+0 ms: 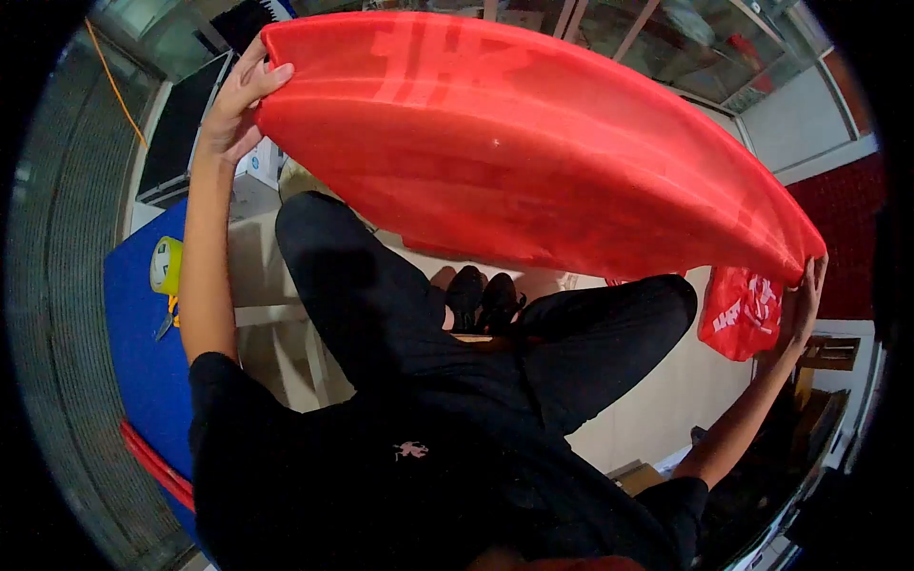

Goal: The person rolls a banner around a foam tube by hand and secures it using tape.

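Observation:
A wide red banner [495,143] is stretched across the upper part of the head view, with large paler lettering on its upper left. My left hand [240,103] grips its left end, thumb over the edge. At the far right, my right hand [807,295] is closed around the other end; its fingers are partly hidden. Below that end hangs a crumpled red piece [741,312] with white markings; whether it belongs to the banner I cannot tell. The banner sags slightly above my knees.
To the left is a blue tabletop [133,314] with a yellow-green tape roll [165,265], scissors [169,316] and red strips [155,464]. A white box [255,179] stands behind my left forearm. Glass cabinets [695,52] line the back. My black shoes [481,303] rest below.

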The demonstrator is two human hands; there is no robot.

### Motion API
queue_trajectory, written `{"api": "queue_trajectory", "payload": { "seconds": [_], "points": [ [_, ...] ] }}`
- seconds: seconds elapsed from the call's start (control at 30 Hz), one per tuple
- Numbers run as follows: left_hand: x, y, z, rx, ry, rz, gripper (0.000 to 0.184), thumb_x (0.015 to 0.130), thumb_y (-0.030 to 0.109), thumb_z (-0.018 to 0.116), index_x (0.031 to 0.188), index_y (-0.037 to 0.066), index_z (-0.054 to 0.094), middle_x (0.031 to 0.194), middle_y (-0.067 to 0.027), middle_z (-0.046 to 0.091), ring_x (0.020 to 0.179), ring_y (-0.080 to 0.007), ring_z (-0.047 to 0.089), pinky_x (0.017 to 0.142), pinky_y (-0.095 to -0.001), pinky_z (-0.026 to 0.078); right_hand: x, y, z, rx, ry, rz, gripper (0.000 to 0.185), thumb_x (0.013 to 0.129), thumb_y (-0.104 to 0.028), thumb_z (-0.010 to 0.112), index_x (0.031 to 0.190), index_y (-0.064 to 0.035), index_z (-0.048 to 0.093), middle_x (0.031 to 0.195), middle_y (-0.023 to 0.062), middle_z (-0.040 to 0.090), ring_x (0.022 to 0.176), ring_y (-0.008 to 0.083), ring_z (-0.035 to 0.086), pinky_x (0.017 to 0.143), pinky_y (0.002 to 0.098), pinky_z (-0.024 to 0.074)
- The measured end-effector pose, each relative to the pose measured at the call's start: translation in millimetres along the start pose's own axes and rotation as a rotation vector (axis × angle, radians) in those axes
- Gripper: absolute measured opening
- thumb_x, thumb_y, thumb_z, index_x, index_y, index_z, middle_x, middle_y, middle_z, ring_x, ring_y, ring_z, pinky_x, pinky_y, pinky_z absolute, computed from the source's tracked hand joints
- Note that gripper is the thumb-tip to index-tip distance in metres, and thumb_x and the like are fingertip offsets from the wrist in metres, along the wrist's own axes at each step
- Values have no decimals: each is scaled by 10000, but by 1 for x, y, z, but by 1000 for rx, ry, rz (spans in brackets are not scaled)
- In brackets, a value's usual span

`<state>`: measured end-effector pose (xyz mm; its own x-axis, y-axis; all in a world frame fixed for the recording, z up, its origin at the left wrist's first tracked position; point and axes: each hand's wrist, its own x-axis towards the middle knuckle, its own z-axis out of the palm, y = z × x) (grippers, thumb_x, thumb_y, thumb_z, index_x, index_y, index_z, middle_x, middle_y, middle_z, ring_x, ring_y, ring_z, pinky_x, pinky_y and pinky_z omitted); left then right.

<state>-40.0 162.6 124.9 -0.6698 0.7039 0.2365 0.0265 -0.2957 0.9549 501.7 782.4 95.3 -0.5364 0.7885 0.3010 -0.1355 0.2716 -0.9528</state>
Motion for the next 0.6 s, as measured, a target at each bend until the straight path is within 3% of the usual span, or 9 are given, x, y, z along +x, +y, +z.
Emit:
{"api": "queue_trajectory", "payload": {
  "seconds": [0.03, 0.13, 0.27, 0.33, 0.37, 0.5, 0.6],
  "points": [
    [-1, 1, -2, 37, -15, -12, 488, 872, 112, 658, 1321, 56, 477, 1267, -102, 574, 1162, -185, 564, 1021, -345, 440, -10, -21, 36, 115, 71, 69, 605, 935, -155, 609, 1460, -60, 324, 1469, 76, 366, 1315, 193, 409, 1075, 385, 358],
    [-5, 3, -14, -36, 21, -43, 436, 883, 162, 666, 1286, 77, 524, 1212, -58, 607, 1115, -163, 578, 986, -337, 454, -5, -14, 28, 57, 166, 67, 627, 932, -176, 615, 1466, -58, 309, 1444, 88, 395, 1307, 190, 415, 1074, 392, 355],
    [10, -9, -53, -229, 22, -51, 375, 927, 209, 626, 1264, 81, 522, 1235, -52, 601, 1171, -183, 547, 991, -376, 435, -12, -16, 40, 109, 65, 145, 649, 929, -183, 618, 1476, -61, 292, 1452, 102, 381, 1307, 193, 416, 1075, 386, 351],
    [14, -7, -30, -120, 32, -62, 300, 920, 202, 639, 1193, 95, 572, 1175, -44, 634, 1101, -170, 583, 970, -355, 441, -13, -6, 40, 127, 88, 173, 655, 927, -183, 619, 1479, -61, 288, 1447, 113, 387, 1305, 198, 419, 1077, 380, 344],
    [12, -6, -15, 13, 145, -32, 255, 899, 208, 672, 1122, 95, 623, 1089, -11, 656, 1021, -123, 596, 922, -319, 453, -12, -3, 42, 127, 89, 172, 655, 927, -183, 619, 1479, -61, 288, 1447, 113, 387, 1305, 198, 419, 1077, 380, 344],
    [14, -8, 1, 16, 161, 34, 270, 896, 163, 672, 1135, 54, 609, 1087, -41, 656, 1002, -135, 611, 928, -313, 456, -4, 3, 63, 258, -51, 202, 432, 961, -192, 574, 1361, -84, 450, 1305, 64, 531, 1191, 179, 510, 1009, 350, 401],
    [9, -5, 13, 36, 180, 21, 282, 888, 136, 680, 1143, 43, 604, 1089, -59, 658, 992, -146, 619, 922, -307, 462, -1, 17, 56, 467, -91, 202, 368, 975, -195, 554, 1320, -94, 477, 1266, 55, 555, 1167, 179, 527, 967, 337, 427]
  ]
}}
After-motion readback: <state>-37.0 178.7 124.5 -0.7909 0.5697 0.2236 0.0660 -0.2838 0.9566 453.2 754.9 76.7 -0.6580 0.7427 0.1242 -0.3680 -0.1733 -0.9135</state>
